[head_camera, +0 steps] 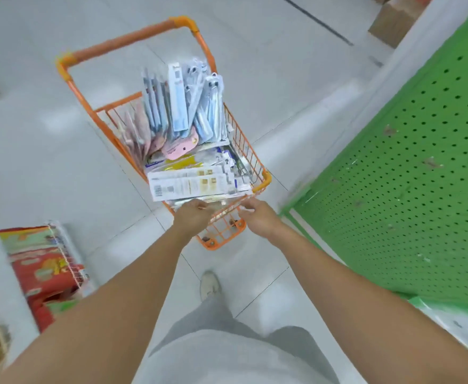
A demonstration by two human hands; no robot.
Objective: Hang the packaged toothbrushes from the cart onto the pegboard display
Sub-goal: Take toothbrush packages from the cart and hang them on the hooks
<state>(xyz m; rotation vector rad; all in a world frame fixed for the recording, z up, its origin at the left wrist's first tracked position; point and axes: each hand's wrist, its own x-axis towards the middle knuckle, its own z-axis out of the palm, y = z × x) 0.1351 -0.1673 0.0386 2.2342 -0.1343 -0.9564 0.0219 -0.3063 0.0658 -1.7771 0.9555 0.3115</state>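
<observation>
a: where are the packaged toothbrushes (188, 106) relative to the small orange wire cart (256, 164)?

b: i see them inside it, blue and white packs upright at the far end, flat white carded packs (197, 184) stacked at the near end.

a: and the hands?

b: both reach the cart's near rim. my left hand (192, 217) curls its fingers around the near edge of the flat packs. my right hand (259, 216) is at the rim's corner; too blurred, i cannot tell its grip.

a: the display?

b: the green perforated pegboard (410, 167) stands right of the cart.
</observation>
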